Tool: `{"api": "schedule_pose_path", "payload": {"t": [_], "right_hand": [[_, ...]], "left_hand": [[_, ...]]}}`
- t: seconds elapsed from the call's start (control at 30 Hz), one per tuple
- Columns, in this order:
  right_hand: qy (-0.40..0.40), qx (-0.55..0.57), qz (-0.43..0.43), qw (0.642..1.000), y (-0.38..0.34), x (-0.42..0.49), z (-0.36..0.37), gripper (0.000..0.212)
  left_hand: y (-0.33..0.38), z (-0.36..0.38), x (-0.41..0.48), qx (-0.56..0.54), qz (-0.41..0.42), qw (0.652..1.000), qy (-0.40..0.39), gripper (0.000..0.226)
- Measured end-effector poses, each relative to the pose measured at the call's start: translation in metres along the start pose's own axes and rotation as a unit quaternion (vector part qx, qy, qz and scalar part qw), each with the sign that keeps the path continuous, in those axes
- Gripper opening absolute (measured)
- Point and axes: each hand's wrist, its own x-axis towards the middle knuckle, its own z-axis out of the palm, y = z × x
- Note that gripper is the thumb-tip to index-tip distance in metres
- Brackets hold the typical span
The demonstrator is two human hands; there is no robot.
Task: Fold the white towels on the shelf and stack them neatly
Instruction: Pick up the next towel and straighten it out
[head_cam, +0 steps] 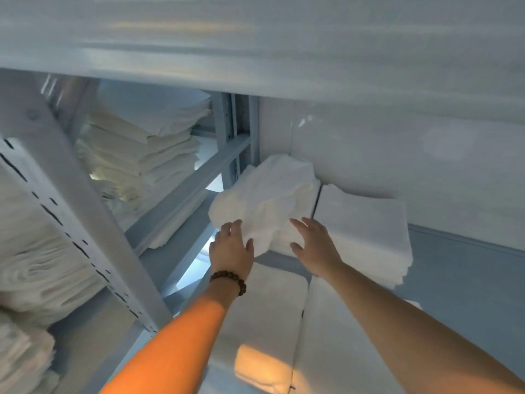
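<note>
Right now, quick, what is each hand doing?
Left hand: open, fingers against the crumpled towel.
Right hand: open, fingers spread beside that towel, holding nothing.

Above the fingers: the upper shelf (255, 52) hangs low, with open air between it and the towels.
Ahead of the fingers: a crumpled towel (267, 194) fills the corner, with the white wall (397, 155) close behind.
Left of the left fingers (235, 226): a blue upright (227, 129) and a sloping crossbar (199, 174), with gaps between.
Right of the right fingers (301, 223): a folded stack (363, 223) sits just beside the crumpled towel, leaving only a narrow seam.
Below the fingers: the lower folded towels (272, 302), with open air above them.
</note>
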Motion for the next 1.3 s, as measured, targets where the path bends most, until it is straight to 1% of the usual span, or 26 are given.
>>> {"api": "schedule_pose_path", "payload": {"t": [0.07, 0.13, 0.17, 0.23, 0.3, 0.37, 0.5, 0.6, 0.67, 0.73, 0.8, 0.87, 1.0, 1.1, 1.2, 1.3], "right_hand": [[0.014, 0.015, -0.01, 1.0, -0.016, 0.021, 0.001, 0.062], [0.013, 0.024, -0.014, 1.0, -0.028, 0.036, 0.006, 0.065], [0.008, 0.024, -0.016, 1.0, -0.034, 0.041, 0.008, 0.067], [0.002, 0.025, -0.016, 1.0, -0.042, 0.048, 0.015, 0.067], [0.003, 0.021, -0.013, 1.0, -0.046, 0.05, 0.02, 0.068], [0.002, 0.019, -0.01, 1.0, -0.046, 0.048, 0.024, 0.068], [0.006, 0.036, -0.009, 0.999, -0.04, 0.045, 0.025, 0.068], [0.039, 0.037, -0.01, 0.998, -0.038, 0.041, 0.017, 0.066], [0.071, 0.026, -0.015, 0.997, -0.035, 0.036, 0.01, 0.059], [0.101, 0.023, -0.02, 0.994, -0.03, 0.032, 0.002, 0.047], [0.118, 0.035, -0.022, 0.992, -0.022, 0.025, -0.008, 0.038], [0.132, 0.062, -0.021, 0.989, -0.015, 0.013, -0.019, 0.035], [0.168, 0.094, -0.009, 0.981, 0.002, -0.023, -0.046, 0.03], [0.198, 0.099, -0.004, 0.975, 0.021, -0.051, -0.063, 0.028], [0.23, 0.102, 0.001, 0.968, 0.044, -0.075, -0.077, 0.027], [0.258, 0.121, 0.011, 0.958, 0.068, -0.096, -0.09, 0.028]], "left_hand": [[-0.009, 0.002, 0.018, -0.001, -0.041, 0.999, -0.031, 0.062], [-0.012, 0.004, 0.033, -0.019, -0.069, 0.995, -0.07, 0.066], [-0.013, 0.005, 0.039, -0.027, -0.077, 0.993, -0.084, 0.063], [-0.011, 0.006, 0.046, -0.041, -0.08, 0.991, -0.1, 0.051], [-0.007, 0.005, 0.047, -0.042, -0.07, 0.993, -0.083, 0.036], [-0.004, 0.005, 0.046, -0.05, -0.065, 0.995, -0.056, 0.029], [0.0, 0.006, 0.038, -0.068, -0.005, 0.997, -0.024, 0.023], [0.012, 0.001, 0.023, -0.077, 0.059, 0.995, -0.009, 0.022], [0.023, -0.002, 0.009, -0.088, 0.106, 0.99, -0.002, 0.021], [0.033, -0.004, -0.004, -0.097, 0.147, 0.984, -0.007, 0.019], [0.042, -0.005, -0.012, -0.099, 0.168, 0.981, -0.006, 0.017], [0.052, -0.008, -0.016, -0.098, 0.177, 0.979, -0.006, 0.015], [0.078, -0.015, -0.023, -0.052, 0.158, 0.985, -0.048, 0.009], [0.103, -0.016, -0.033, -0.026, 0.145, 0.986, -0.084, 0.014], [0.13, -0.015, -0.048, -0.033, 0.136, 0.984, -0.111, 0.023], [0.158, -0.013, -0.068, -0.016, 0.157, 0.981, -0.116, 0.022]]}}
